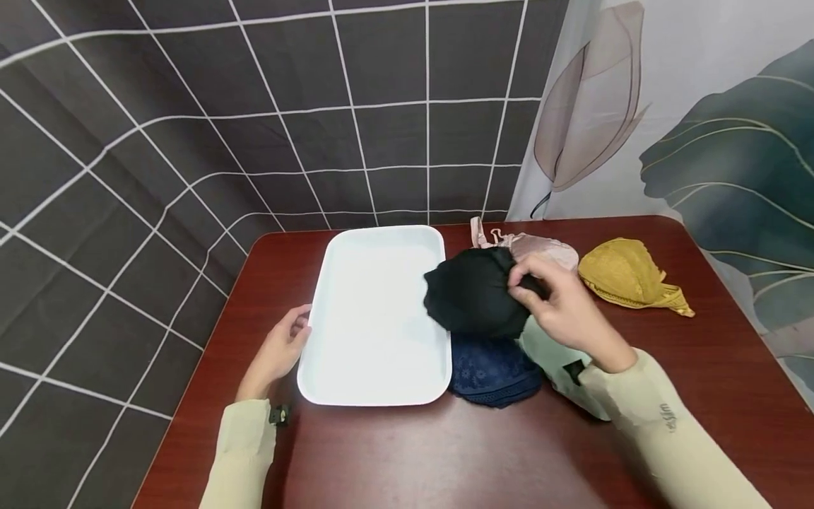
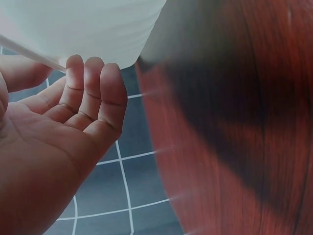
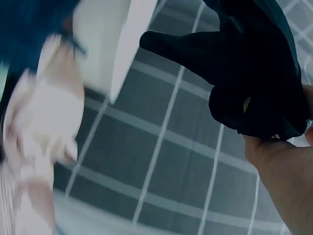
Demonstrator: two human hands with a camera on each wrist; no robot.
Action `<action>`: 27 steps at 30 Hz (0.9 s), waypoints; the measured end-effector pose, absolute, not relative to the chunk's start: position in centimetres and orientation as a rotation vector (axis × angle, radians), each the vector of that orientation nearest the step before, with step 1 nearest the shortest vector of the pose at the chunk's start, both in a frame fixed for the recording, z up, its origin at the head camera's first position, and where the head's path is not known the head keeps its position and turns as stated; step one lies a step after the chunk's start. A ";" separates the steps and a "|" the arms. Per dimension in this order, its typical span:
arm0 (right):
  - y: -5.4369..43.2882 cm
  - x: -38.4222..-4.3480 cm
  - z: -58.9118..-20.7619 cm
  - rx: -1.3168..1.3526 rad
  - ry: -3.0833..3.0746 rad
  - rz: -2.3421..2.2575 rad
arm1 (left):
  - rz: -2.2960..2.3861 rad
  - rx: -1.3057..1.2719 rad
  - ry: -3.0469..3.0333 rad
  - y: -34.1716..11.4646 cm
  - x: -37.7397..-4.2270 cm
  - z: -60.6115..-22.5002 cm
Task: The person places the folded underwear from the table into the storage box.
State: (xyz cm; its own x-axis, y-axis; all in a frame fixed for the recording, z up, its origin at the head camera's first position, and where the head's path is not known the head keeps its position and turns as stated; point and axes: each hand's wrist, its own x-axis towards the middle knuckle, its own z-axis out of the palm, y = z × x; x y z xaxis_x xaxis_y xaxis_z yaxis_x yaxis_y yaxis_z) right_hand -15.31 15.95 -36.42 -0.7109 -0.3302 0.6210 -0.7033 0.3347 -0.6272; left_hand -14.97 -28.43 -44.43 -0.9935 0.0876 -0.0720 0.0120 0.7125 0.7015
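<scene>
My left hand [image 1: 278, 353] grips the left rim of a white tray [image 1: 375, 318]. In the left wrist view, the fingers [image 2: 111, 93] lie against the tray's outer side, and the thumb is partly hidden behind the rim. A black bra [image 1: 470, 293] hangs from my right hand [image 1: 553, 300], whose thumb and fingers pinch its right end. The bra is above a navy lace bra [image 1: 492, 371], just right of the tray. The right wrist view shows the black fabric [image 3: 259, 73] folded and dangling, covering most of the fingertips.
A pink bra [image 1: 540, 247] lies behind the black one, and a mustard bra [image 1: 626, 272] lies to the right. Partly under my right wrist is a mint green bra [image 1: 553, 360]. A dark grid-patterned cloth [image 1: 381, 134] hangs behind the reddish wooden table [image 1: 407, 459].
</scene>
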 end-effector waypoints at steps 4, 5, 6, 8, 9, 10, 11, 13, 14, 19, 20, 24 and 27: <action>11.6 -16.5 -38.6 1.103 -2.263 1.350 | 1.158 0.080 2.816 -28.4 -15.1 -44.6; 10.5 -16.6 -39.1 1.131 -2.287 1.361 | 1.159 0.086 2.815 -28.3 -15.1 -44.6; 9.6 -16.6 -39.6 1.150 -2.317 1.360 | 1.160 0.093 2.811 -28.2 -15.2 -44.6; 8.0 -16.4 -40.4 1.168 -2.388 1.343 | 1.160 0.105 2.807 -27.9 -15.4 -44.7; 7.4 -16.3 -40.8 1.174 -2.424 1.333 | 1.157 0.112 2.805 -27.8 -15.5 -44.7; 6.7 -16.1 -41.2 1.187 -2.461 1.310 | 1.158 0.114 2.803 -27.7 -15.5 -44.7; 6.1 -16.0 -41.6 1.203 -2.497 1.286 | 1.158 0.115 2.803 -27.6 -15.6 -44.6; 5.0 -15.7 -42.3 1.235 -2.569 1.219 | 1.160 0.118 2.808 -27.5 -15.5 -44.6; 4.5 -15.6 -42.6 1.240 -2.604 1.189 | 1.163 0.117 2.813 -27.5 -15.5 -44.5; 3.0 -15.3 -43.1 1.221 -2.803 1.091 | 1.165 0.148 2.841 -27.8 -15.4 -44.4; 2.9 -15.2 -43.0 1.226 -2.845 1.077 | 1.165 0.151 2.846 -27.9 -15.4 -44.4; 2.8 -15.1 -42.8 1.313 -2.933 1.014 | 1.165 0.147 2.853 -28.4 -15.2 -44.3; 2.8 -15.1 -42.5 1.351 -2.919 0.997 | 1.171 0.132 2.851 -28.9 -15.1 -44.3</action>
